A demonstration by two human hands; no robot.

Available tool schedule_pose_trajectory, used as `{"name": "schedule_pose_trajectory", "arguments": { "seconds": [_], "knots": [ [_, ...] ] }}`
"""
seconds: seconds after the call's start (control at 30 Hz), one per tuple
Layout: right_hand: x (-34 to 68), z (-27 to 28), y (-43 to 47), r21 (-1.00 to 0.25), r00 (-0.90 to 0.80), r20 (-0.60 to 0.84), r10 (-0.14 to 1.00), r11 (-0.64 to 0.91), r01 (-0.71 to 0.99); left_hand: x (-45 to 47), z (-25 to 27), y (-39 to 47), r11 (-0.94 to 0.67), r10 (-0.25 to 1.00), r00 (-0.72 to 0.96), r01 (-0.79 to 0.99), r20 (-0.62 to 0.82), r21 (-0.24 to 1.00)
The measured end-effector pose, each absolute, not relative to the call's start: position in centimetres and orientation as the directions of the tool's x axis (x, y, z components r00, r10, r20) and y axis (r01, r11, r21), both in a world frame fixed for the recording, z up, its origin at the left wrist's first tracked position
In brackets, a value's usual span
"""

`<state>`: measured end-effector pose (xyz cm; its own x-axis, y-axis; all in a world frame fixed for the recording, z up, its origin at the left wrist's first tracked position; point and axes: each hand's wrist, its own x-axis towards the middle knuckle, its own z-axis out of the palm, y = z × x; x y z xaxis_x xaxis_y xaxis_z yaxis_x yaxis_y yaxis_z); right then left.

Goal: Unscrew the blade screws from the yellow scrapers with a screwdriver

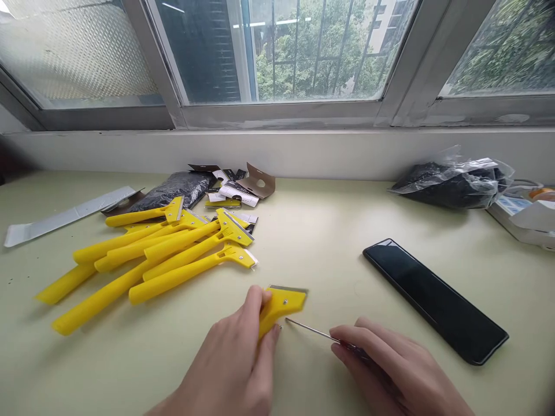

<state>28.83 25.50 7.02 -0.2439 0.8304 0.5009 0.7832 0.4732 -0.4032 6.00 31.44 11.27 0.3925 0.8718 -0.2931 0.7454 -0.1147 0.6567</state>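
My left hand (pixel 234 358) grips a yellow plastic scraper (pixel 282 304) by its handle, with the bladed head pointing up and right on the table. My right hand (pixel 390 370) holds a thin screwdriver (pixel 310 329), whose metal shaft points left toward the scraper and ends just below its head. The screwdriver's handle is hidden inside my fingers.
A pile of several yellow scrapers (pixel 165 254) lies at the left. Behind it sit a black bag (pixel 173 188) and small blade boxes (pixel 238 190). A black phone (pixel 433 297) lies at the right, a plastic-wrapped black bundle (pixel 451 182) at the far right. The window sill (pixel 277 150) borders the table's back.
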Motion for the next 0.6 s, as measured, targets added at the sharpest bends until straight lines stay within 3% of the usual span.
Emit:
{"name": "schedule_pose_trajectory", "arguments": {
  "seconds": [0.17,0.3,0.43,0.6],
  "knots": [
    [28.9,7.4,25.5,-0.452,-0.184,0.513,0.839,0.446,0.773,5.9,11.5,32.3,0.162,0.901,0.297,0.447,-0.317,0.88],
    [29.0,7.1,25.3,-0.477,-0.152,0.504,0.85,0.421,0.772,6.2,11.0,32.7,0.278,0.87,0.349,0.235,-0.348,0.931],
    [29.2,7.0,25.1,-0.488,-0.132,0.478,0.869,0.387,0.782,6.4,10.4,32.7,0.279,0.855,0.387,0.217,-0.345,0.935],
    [29.4,7.7,25.4,-0.421,-0.238,0.516,0.823,0.485,0.766,6.4,9.7,32.4,0.248,0.87,0.359,0.272,-0.337,0.93]
  ]
}}
